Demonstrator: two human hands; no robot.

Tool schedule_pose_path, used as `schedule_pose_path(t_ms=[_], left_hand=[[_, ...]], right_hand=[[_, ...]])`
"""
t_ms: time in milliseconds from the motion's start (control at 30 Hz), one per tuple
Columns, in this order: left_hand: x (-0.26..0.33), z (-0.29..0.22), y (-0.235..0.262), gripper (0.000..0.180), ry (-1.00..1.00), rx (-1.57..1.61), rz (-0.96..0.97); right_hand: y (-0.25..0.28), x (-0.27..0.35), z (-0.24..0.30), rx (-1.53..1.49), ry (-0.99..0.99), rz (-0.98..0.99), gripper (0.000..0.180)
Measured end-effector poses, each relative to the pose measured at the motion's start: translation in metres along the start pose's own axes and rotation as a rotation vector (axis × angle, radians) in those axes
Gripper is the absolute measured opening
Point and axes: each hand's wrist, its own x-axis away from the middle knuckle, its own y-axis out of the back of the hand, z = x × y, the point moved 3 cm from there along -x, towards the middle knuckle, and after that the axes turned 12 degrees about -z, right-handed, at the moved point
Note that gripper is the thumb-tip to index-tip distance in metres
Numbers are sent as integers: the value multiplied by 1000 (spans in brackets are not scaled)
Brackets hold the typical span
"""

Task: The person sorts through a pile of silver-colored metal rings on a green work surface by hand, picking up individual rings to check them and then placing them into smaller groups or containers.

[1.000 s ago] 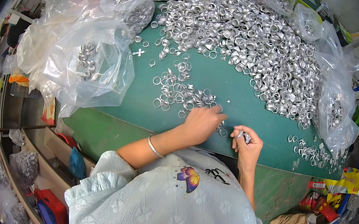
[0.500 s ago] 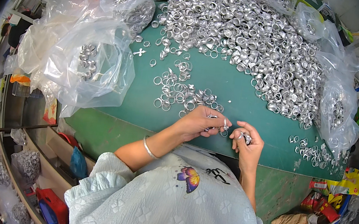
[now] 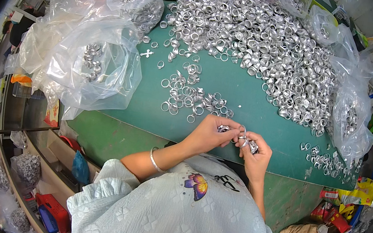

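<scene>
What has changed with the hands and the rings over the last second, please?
The left hand lifted off the green mat and moved right, meeting the right hand over a metal ring pinched between their fingers. The right hand kept its handful of rings. The big ring pile and plastic bags stayed put.

- the small silver rings [image 3: 240, 138] pinched between both hands [image 3: 235, 140] are mostly covered by fingers, can't count them
- top of the big ring pile [image 3: 264, 37] runs off the frame edge
- clear bags [image 3: 94, 60] blur what's inside
- the counter [image 3: 246, 96] near edge sits under the person's arms
</scene>
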Motion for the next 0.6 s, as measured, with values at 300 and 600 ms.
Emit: schedule_pose_path(t_ms=[300, 600], left_hand=[[5, -11, -1, 28, -146, -156, 78], [-3, 6, 3, 28, 49, 17, 95]], right_hand=[[4, 0, -1, -151, -120, 19, 13], [0, -4, 5, -128, -105, -27, 19]])
